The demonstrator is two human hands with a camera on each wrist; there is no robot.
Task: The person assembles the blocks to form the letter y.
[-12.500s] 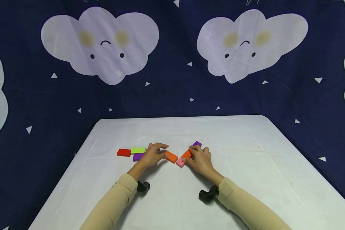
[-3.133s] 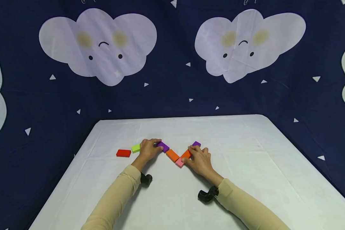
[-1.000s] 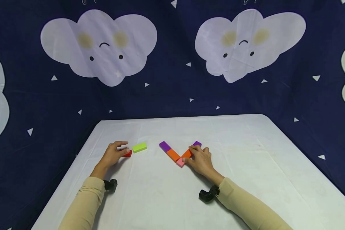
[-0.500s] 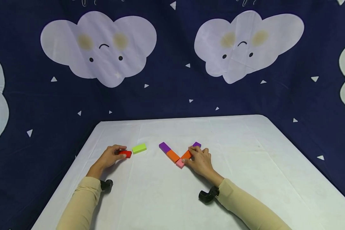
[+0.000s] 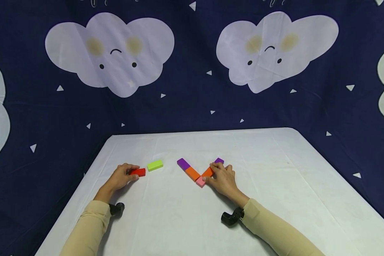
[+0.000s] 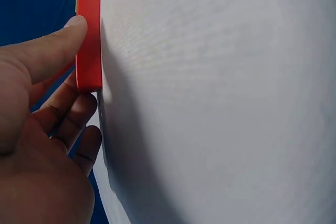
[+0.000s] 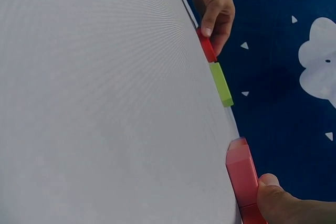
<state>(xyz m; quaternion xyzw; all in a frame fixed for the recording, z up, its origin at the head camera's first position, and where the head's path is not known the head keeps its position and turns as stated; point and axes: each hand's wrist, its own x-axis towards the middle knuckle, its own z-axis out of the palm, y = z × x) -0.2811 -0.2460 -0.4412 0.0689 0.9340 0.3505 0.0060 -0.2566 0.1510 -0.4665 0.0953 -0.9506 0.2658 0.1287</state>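
On the left of the table, my left hand [image 5: 119,178] pinches a red block [image 5: 141,172] between thumb and fingers. A lime green block [image 5: 155,165] lies just beyond its right end, slightly turned. Flat blocks form a V at the centre: a purple block [image 5: 183,164] and an orange block [image 5: 192,174] make the left arm. The right arm has a pink block [image 5: 200,181] at the bottom, an orange block [image 5: 207,172] and a purple block [image 5: 219,160]. My right hand [image 5: 223,179] holds the right arm's orange block, partly covering it; its thumb [image 7: 270,192] shows beside the pink block.
A white cloth covers the table [image 5: 259,149]. Behind it hangs a dark blue curtain [image 5: 192,46] printed with clouds and triangles. Black devices [image 5: 232,217] are strapped at both wrists.
The purple block moved from beside the lime block to the left arm's top. My left hand then went left to the red block and shifted it slightly left. The right hand stayed.
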